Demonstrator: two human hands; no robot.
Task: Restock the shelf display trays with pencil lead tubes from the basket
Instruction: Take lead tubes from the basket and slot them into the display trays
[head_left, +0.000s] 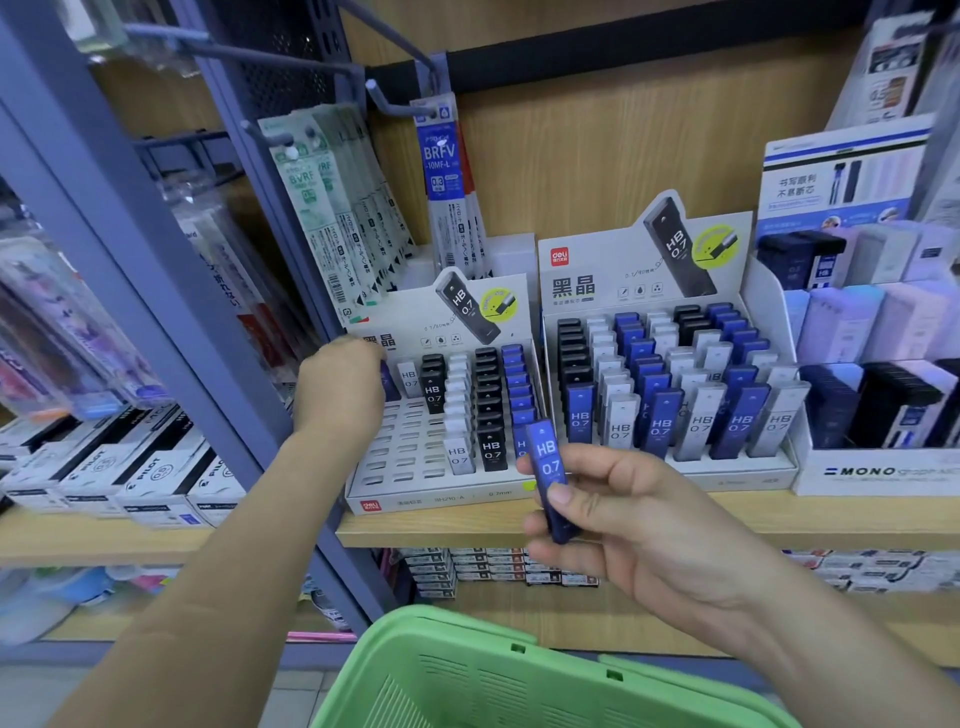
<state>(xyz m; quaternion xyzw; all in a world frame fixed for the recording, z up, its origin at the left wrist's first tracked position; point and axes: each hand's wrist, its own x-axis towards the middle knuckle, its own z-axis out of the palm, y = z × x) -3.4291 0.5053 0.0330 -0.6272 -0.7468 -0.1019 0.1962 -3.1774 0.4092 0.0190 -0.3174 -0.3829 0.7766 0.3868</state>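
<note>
A: What do the hands have now?

B: The right hand (639, 525) pinches one blue tube (549, 475) marked HB 0.7. The thumb is on its front face and the other fingers are curled behind. The tube stands nearly upright, in front of the left tray (441, 503). The left hand (337, 384) is at the back left corner of this tray, wrist bent down, fingers curled away from the camera. A second blue tube (388, 383) shows at its fingertips, but I cannot tell whether the hand grips it.

A: How to do this step well?

B: I think: keep each tube vertical with the label to the front, and press it straight down into a free slot in the left columns. The right tray (727, 470) looks full.

A: And the basket?

B: The green basket (467, 649) is below, between the forearms. What it contains is out of view.
</note>
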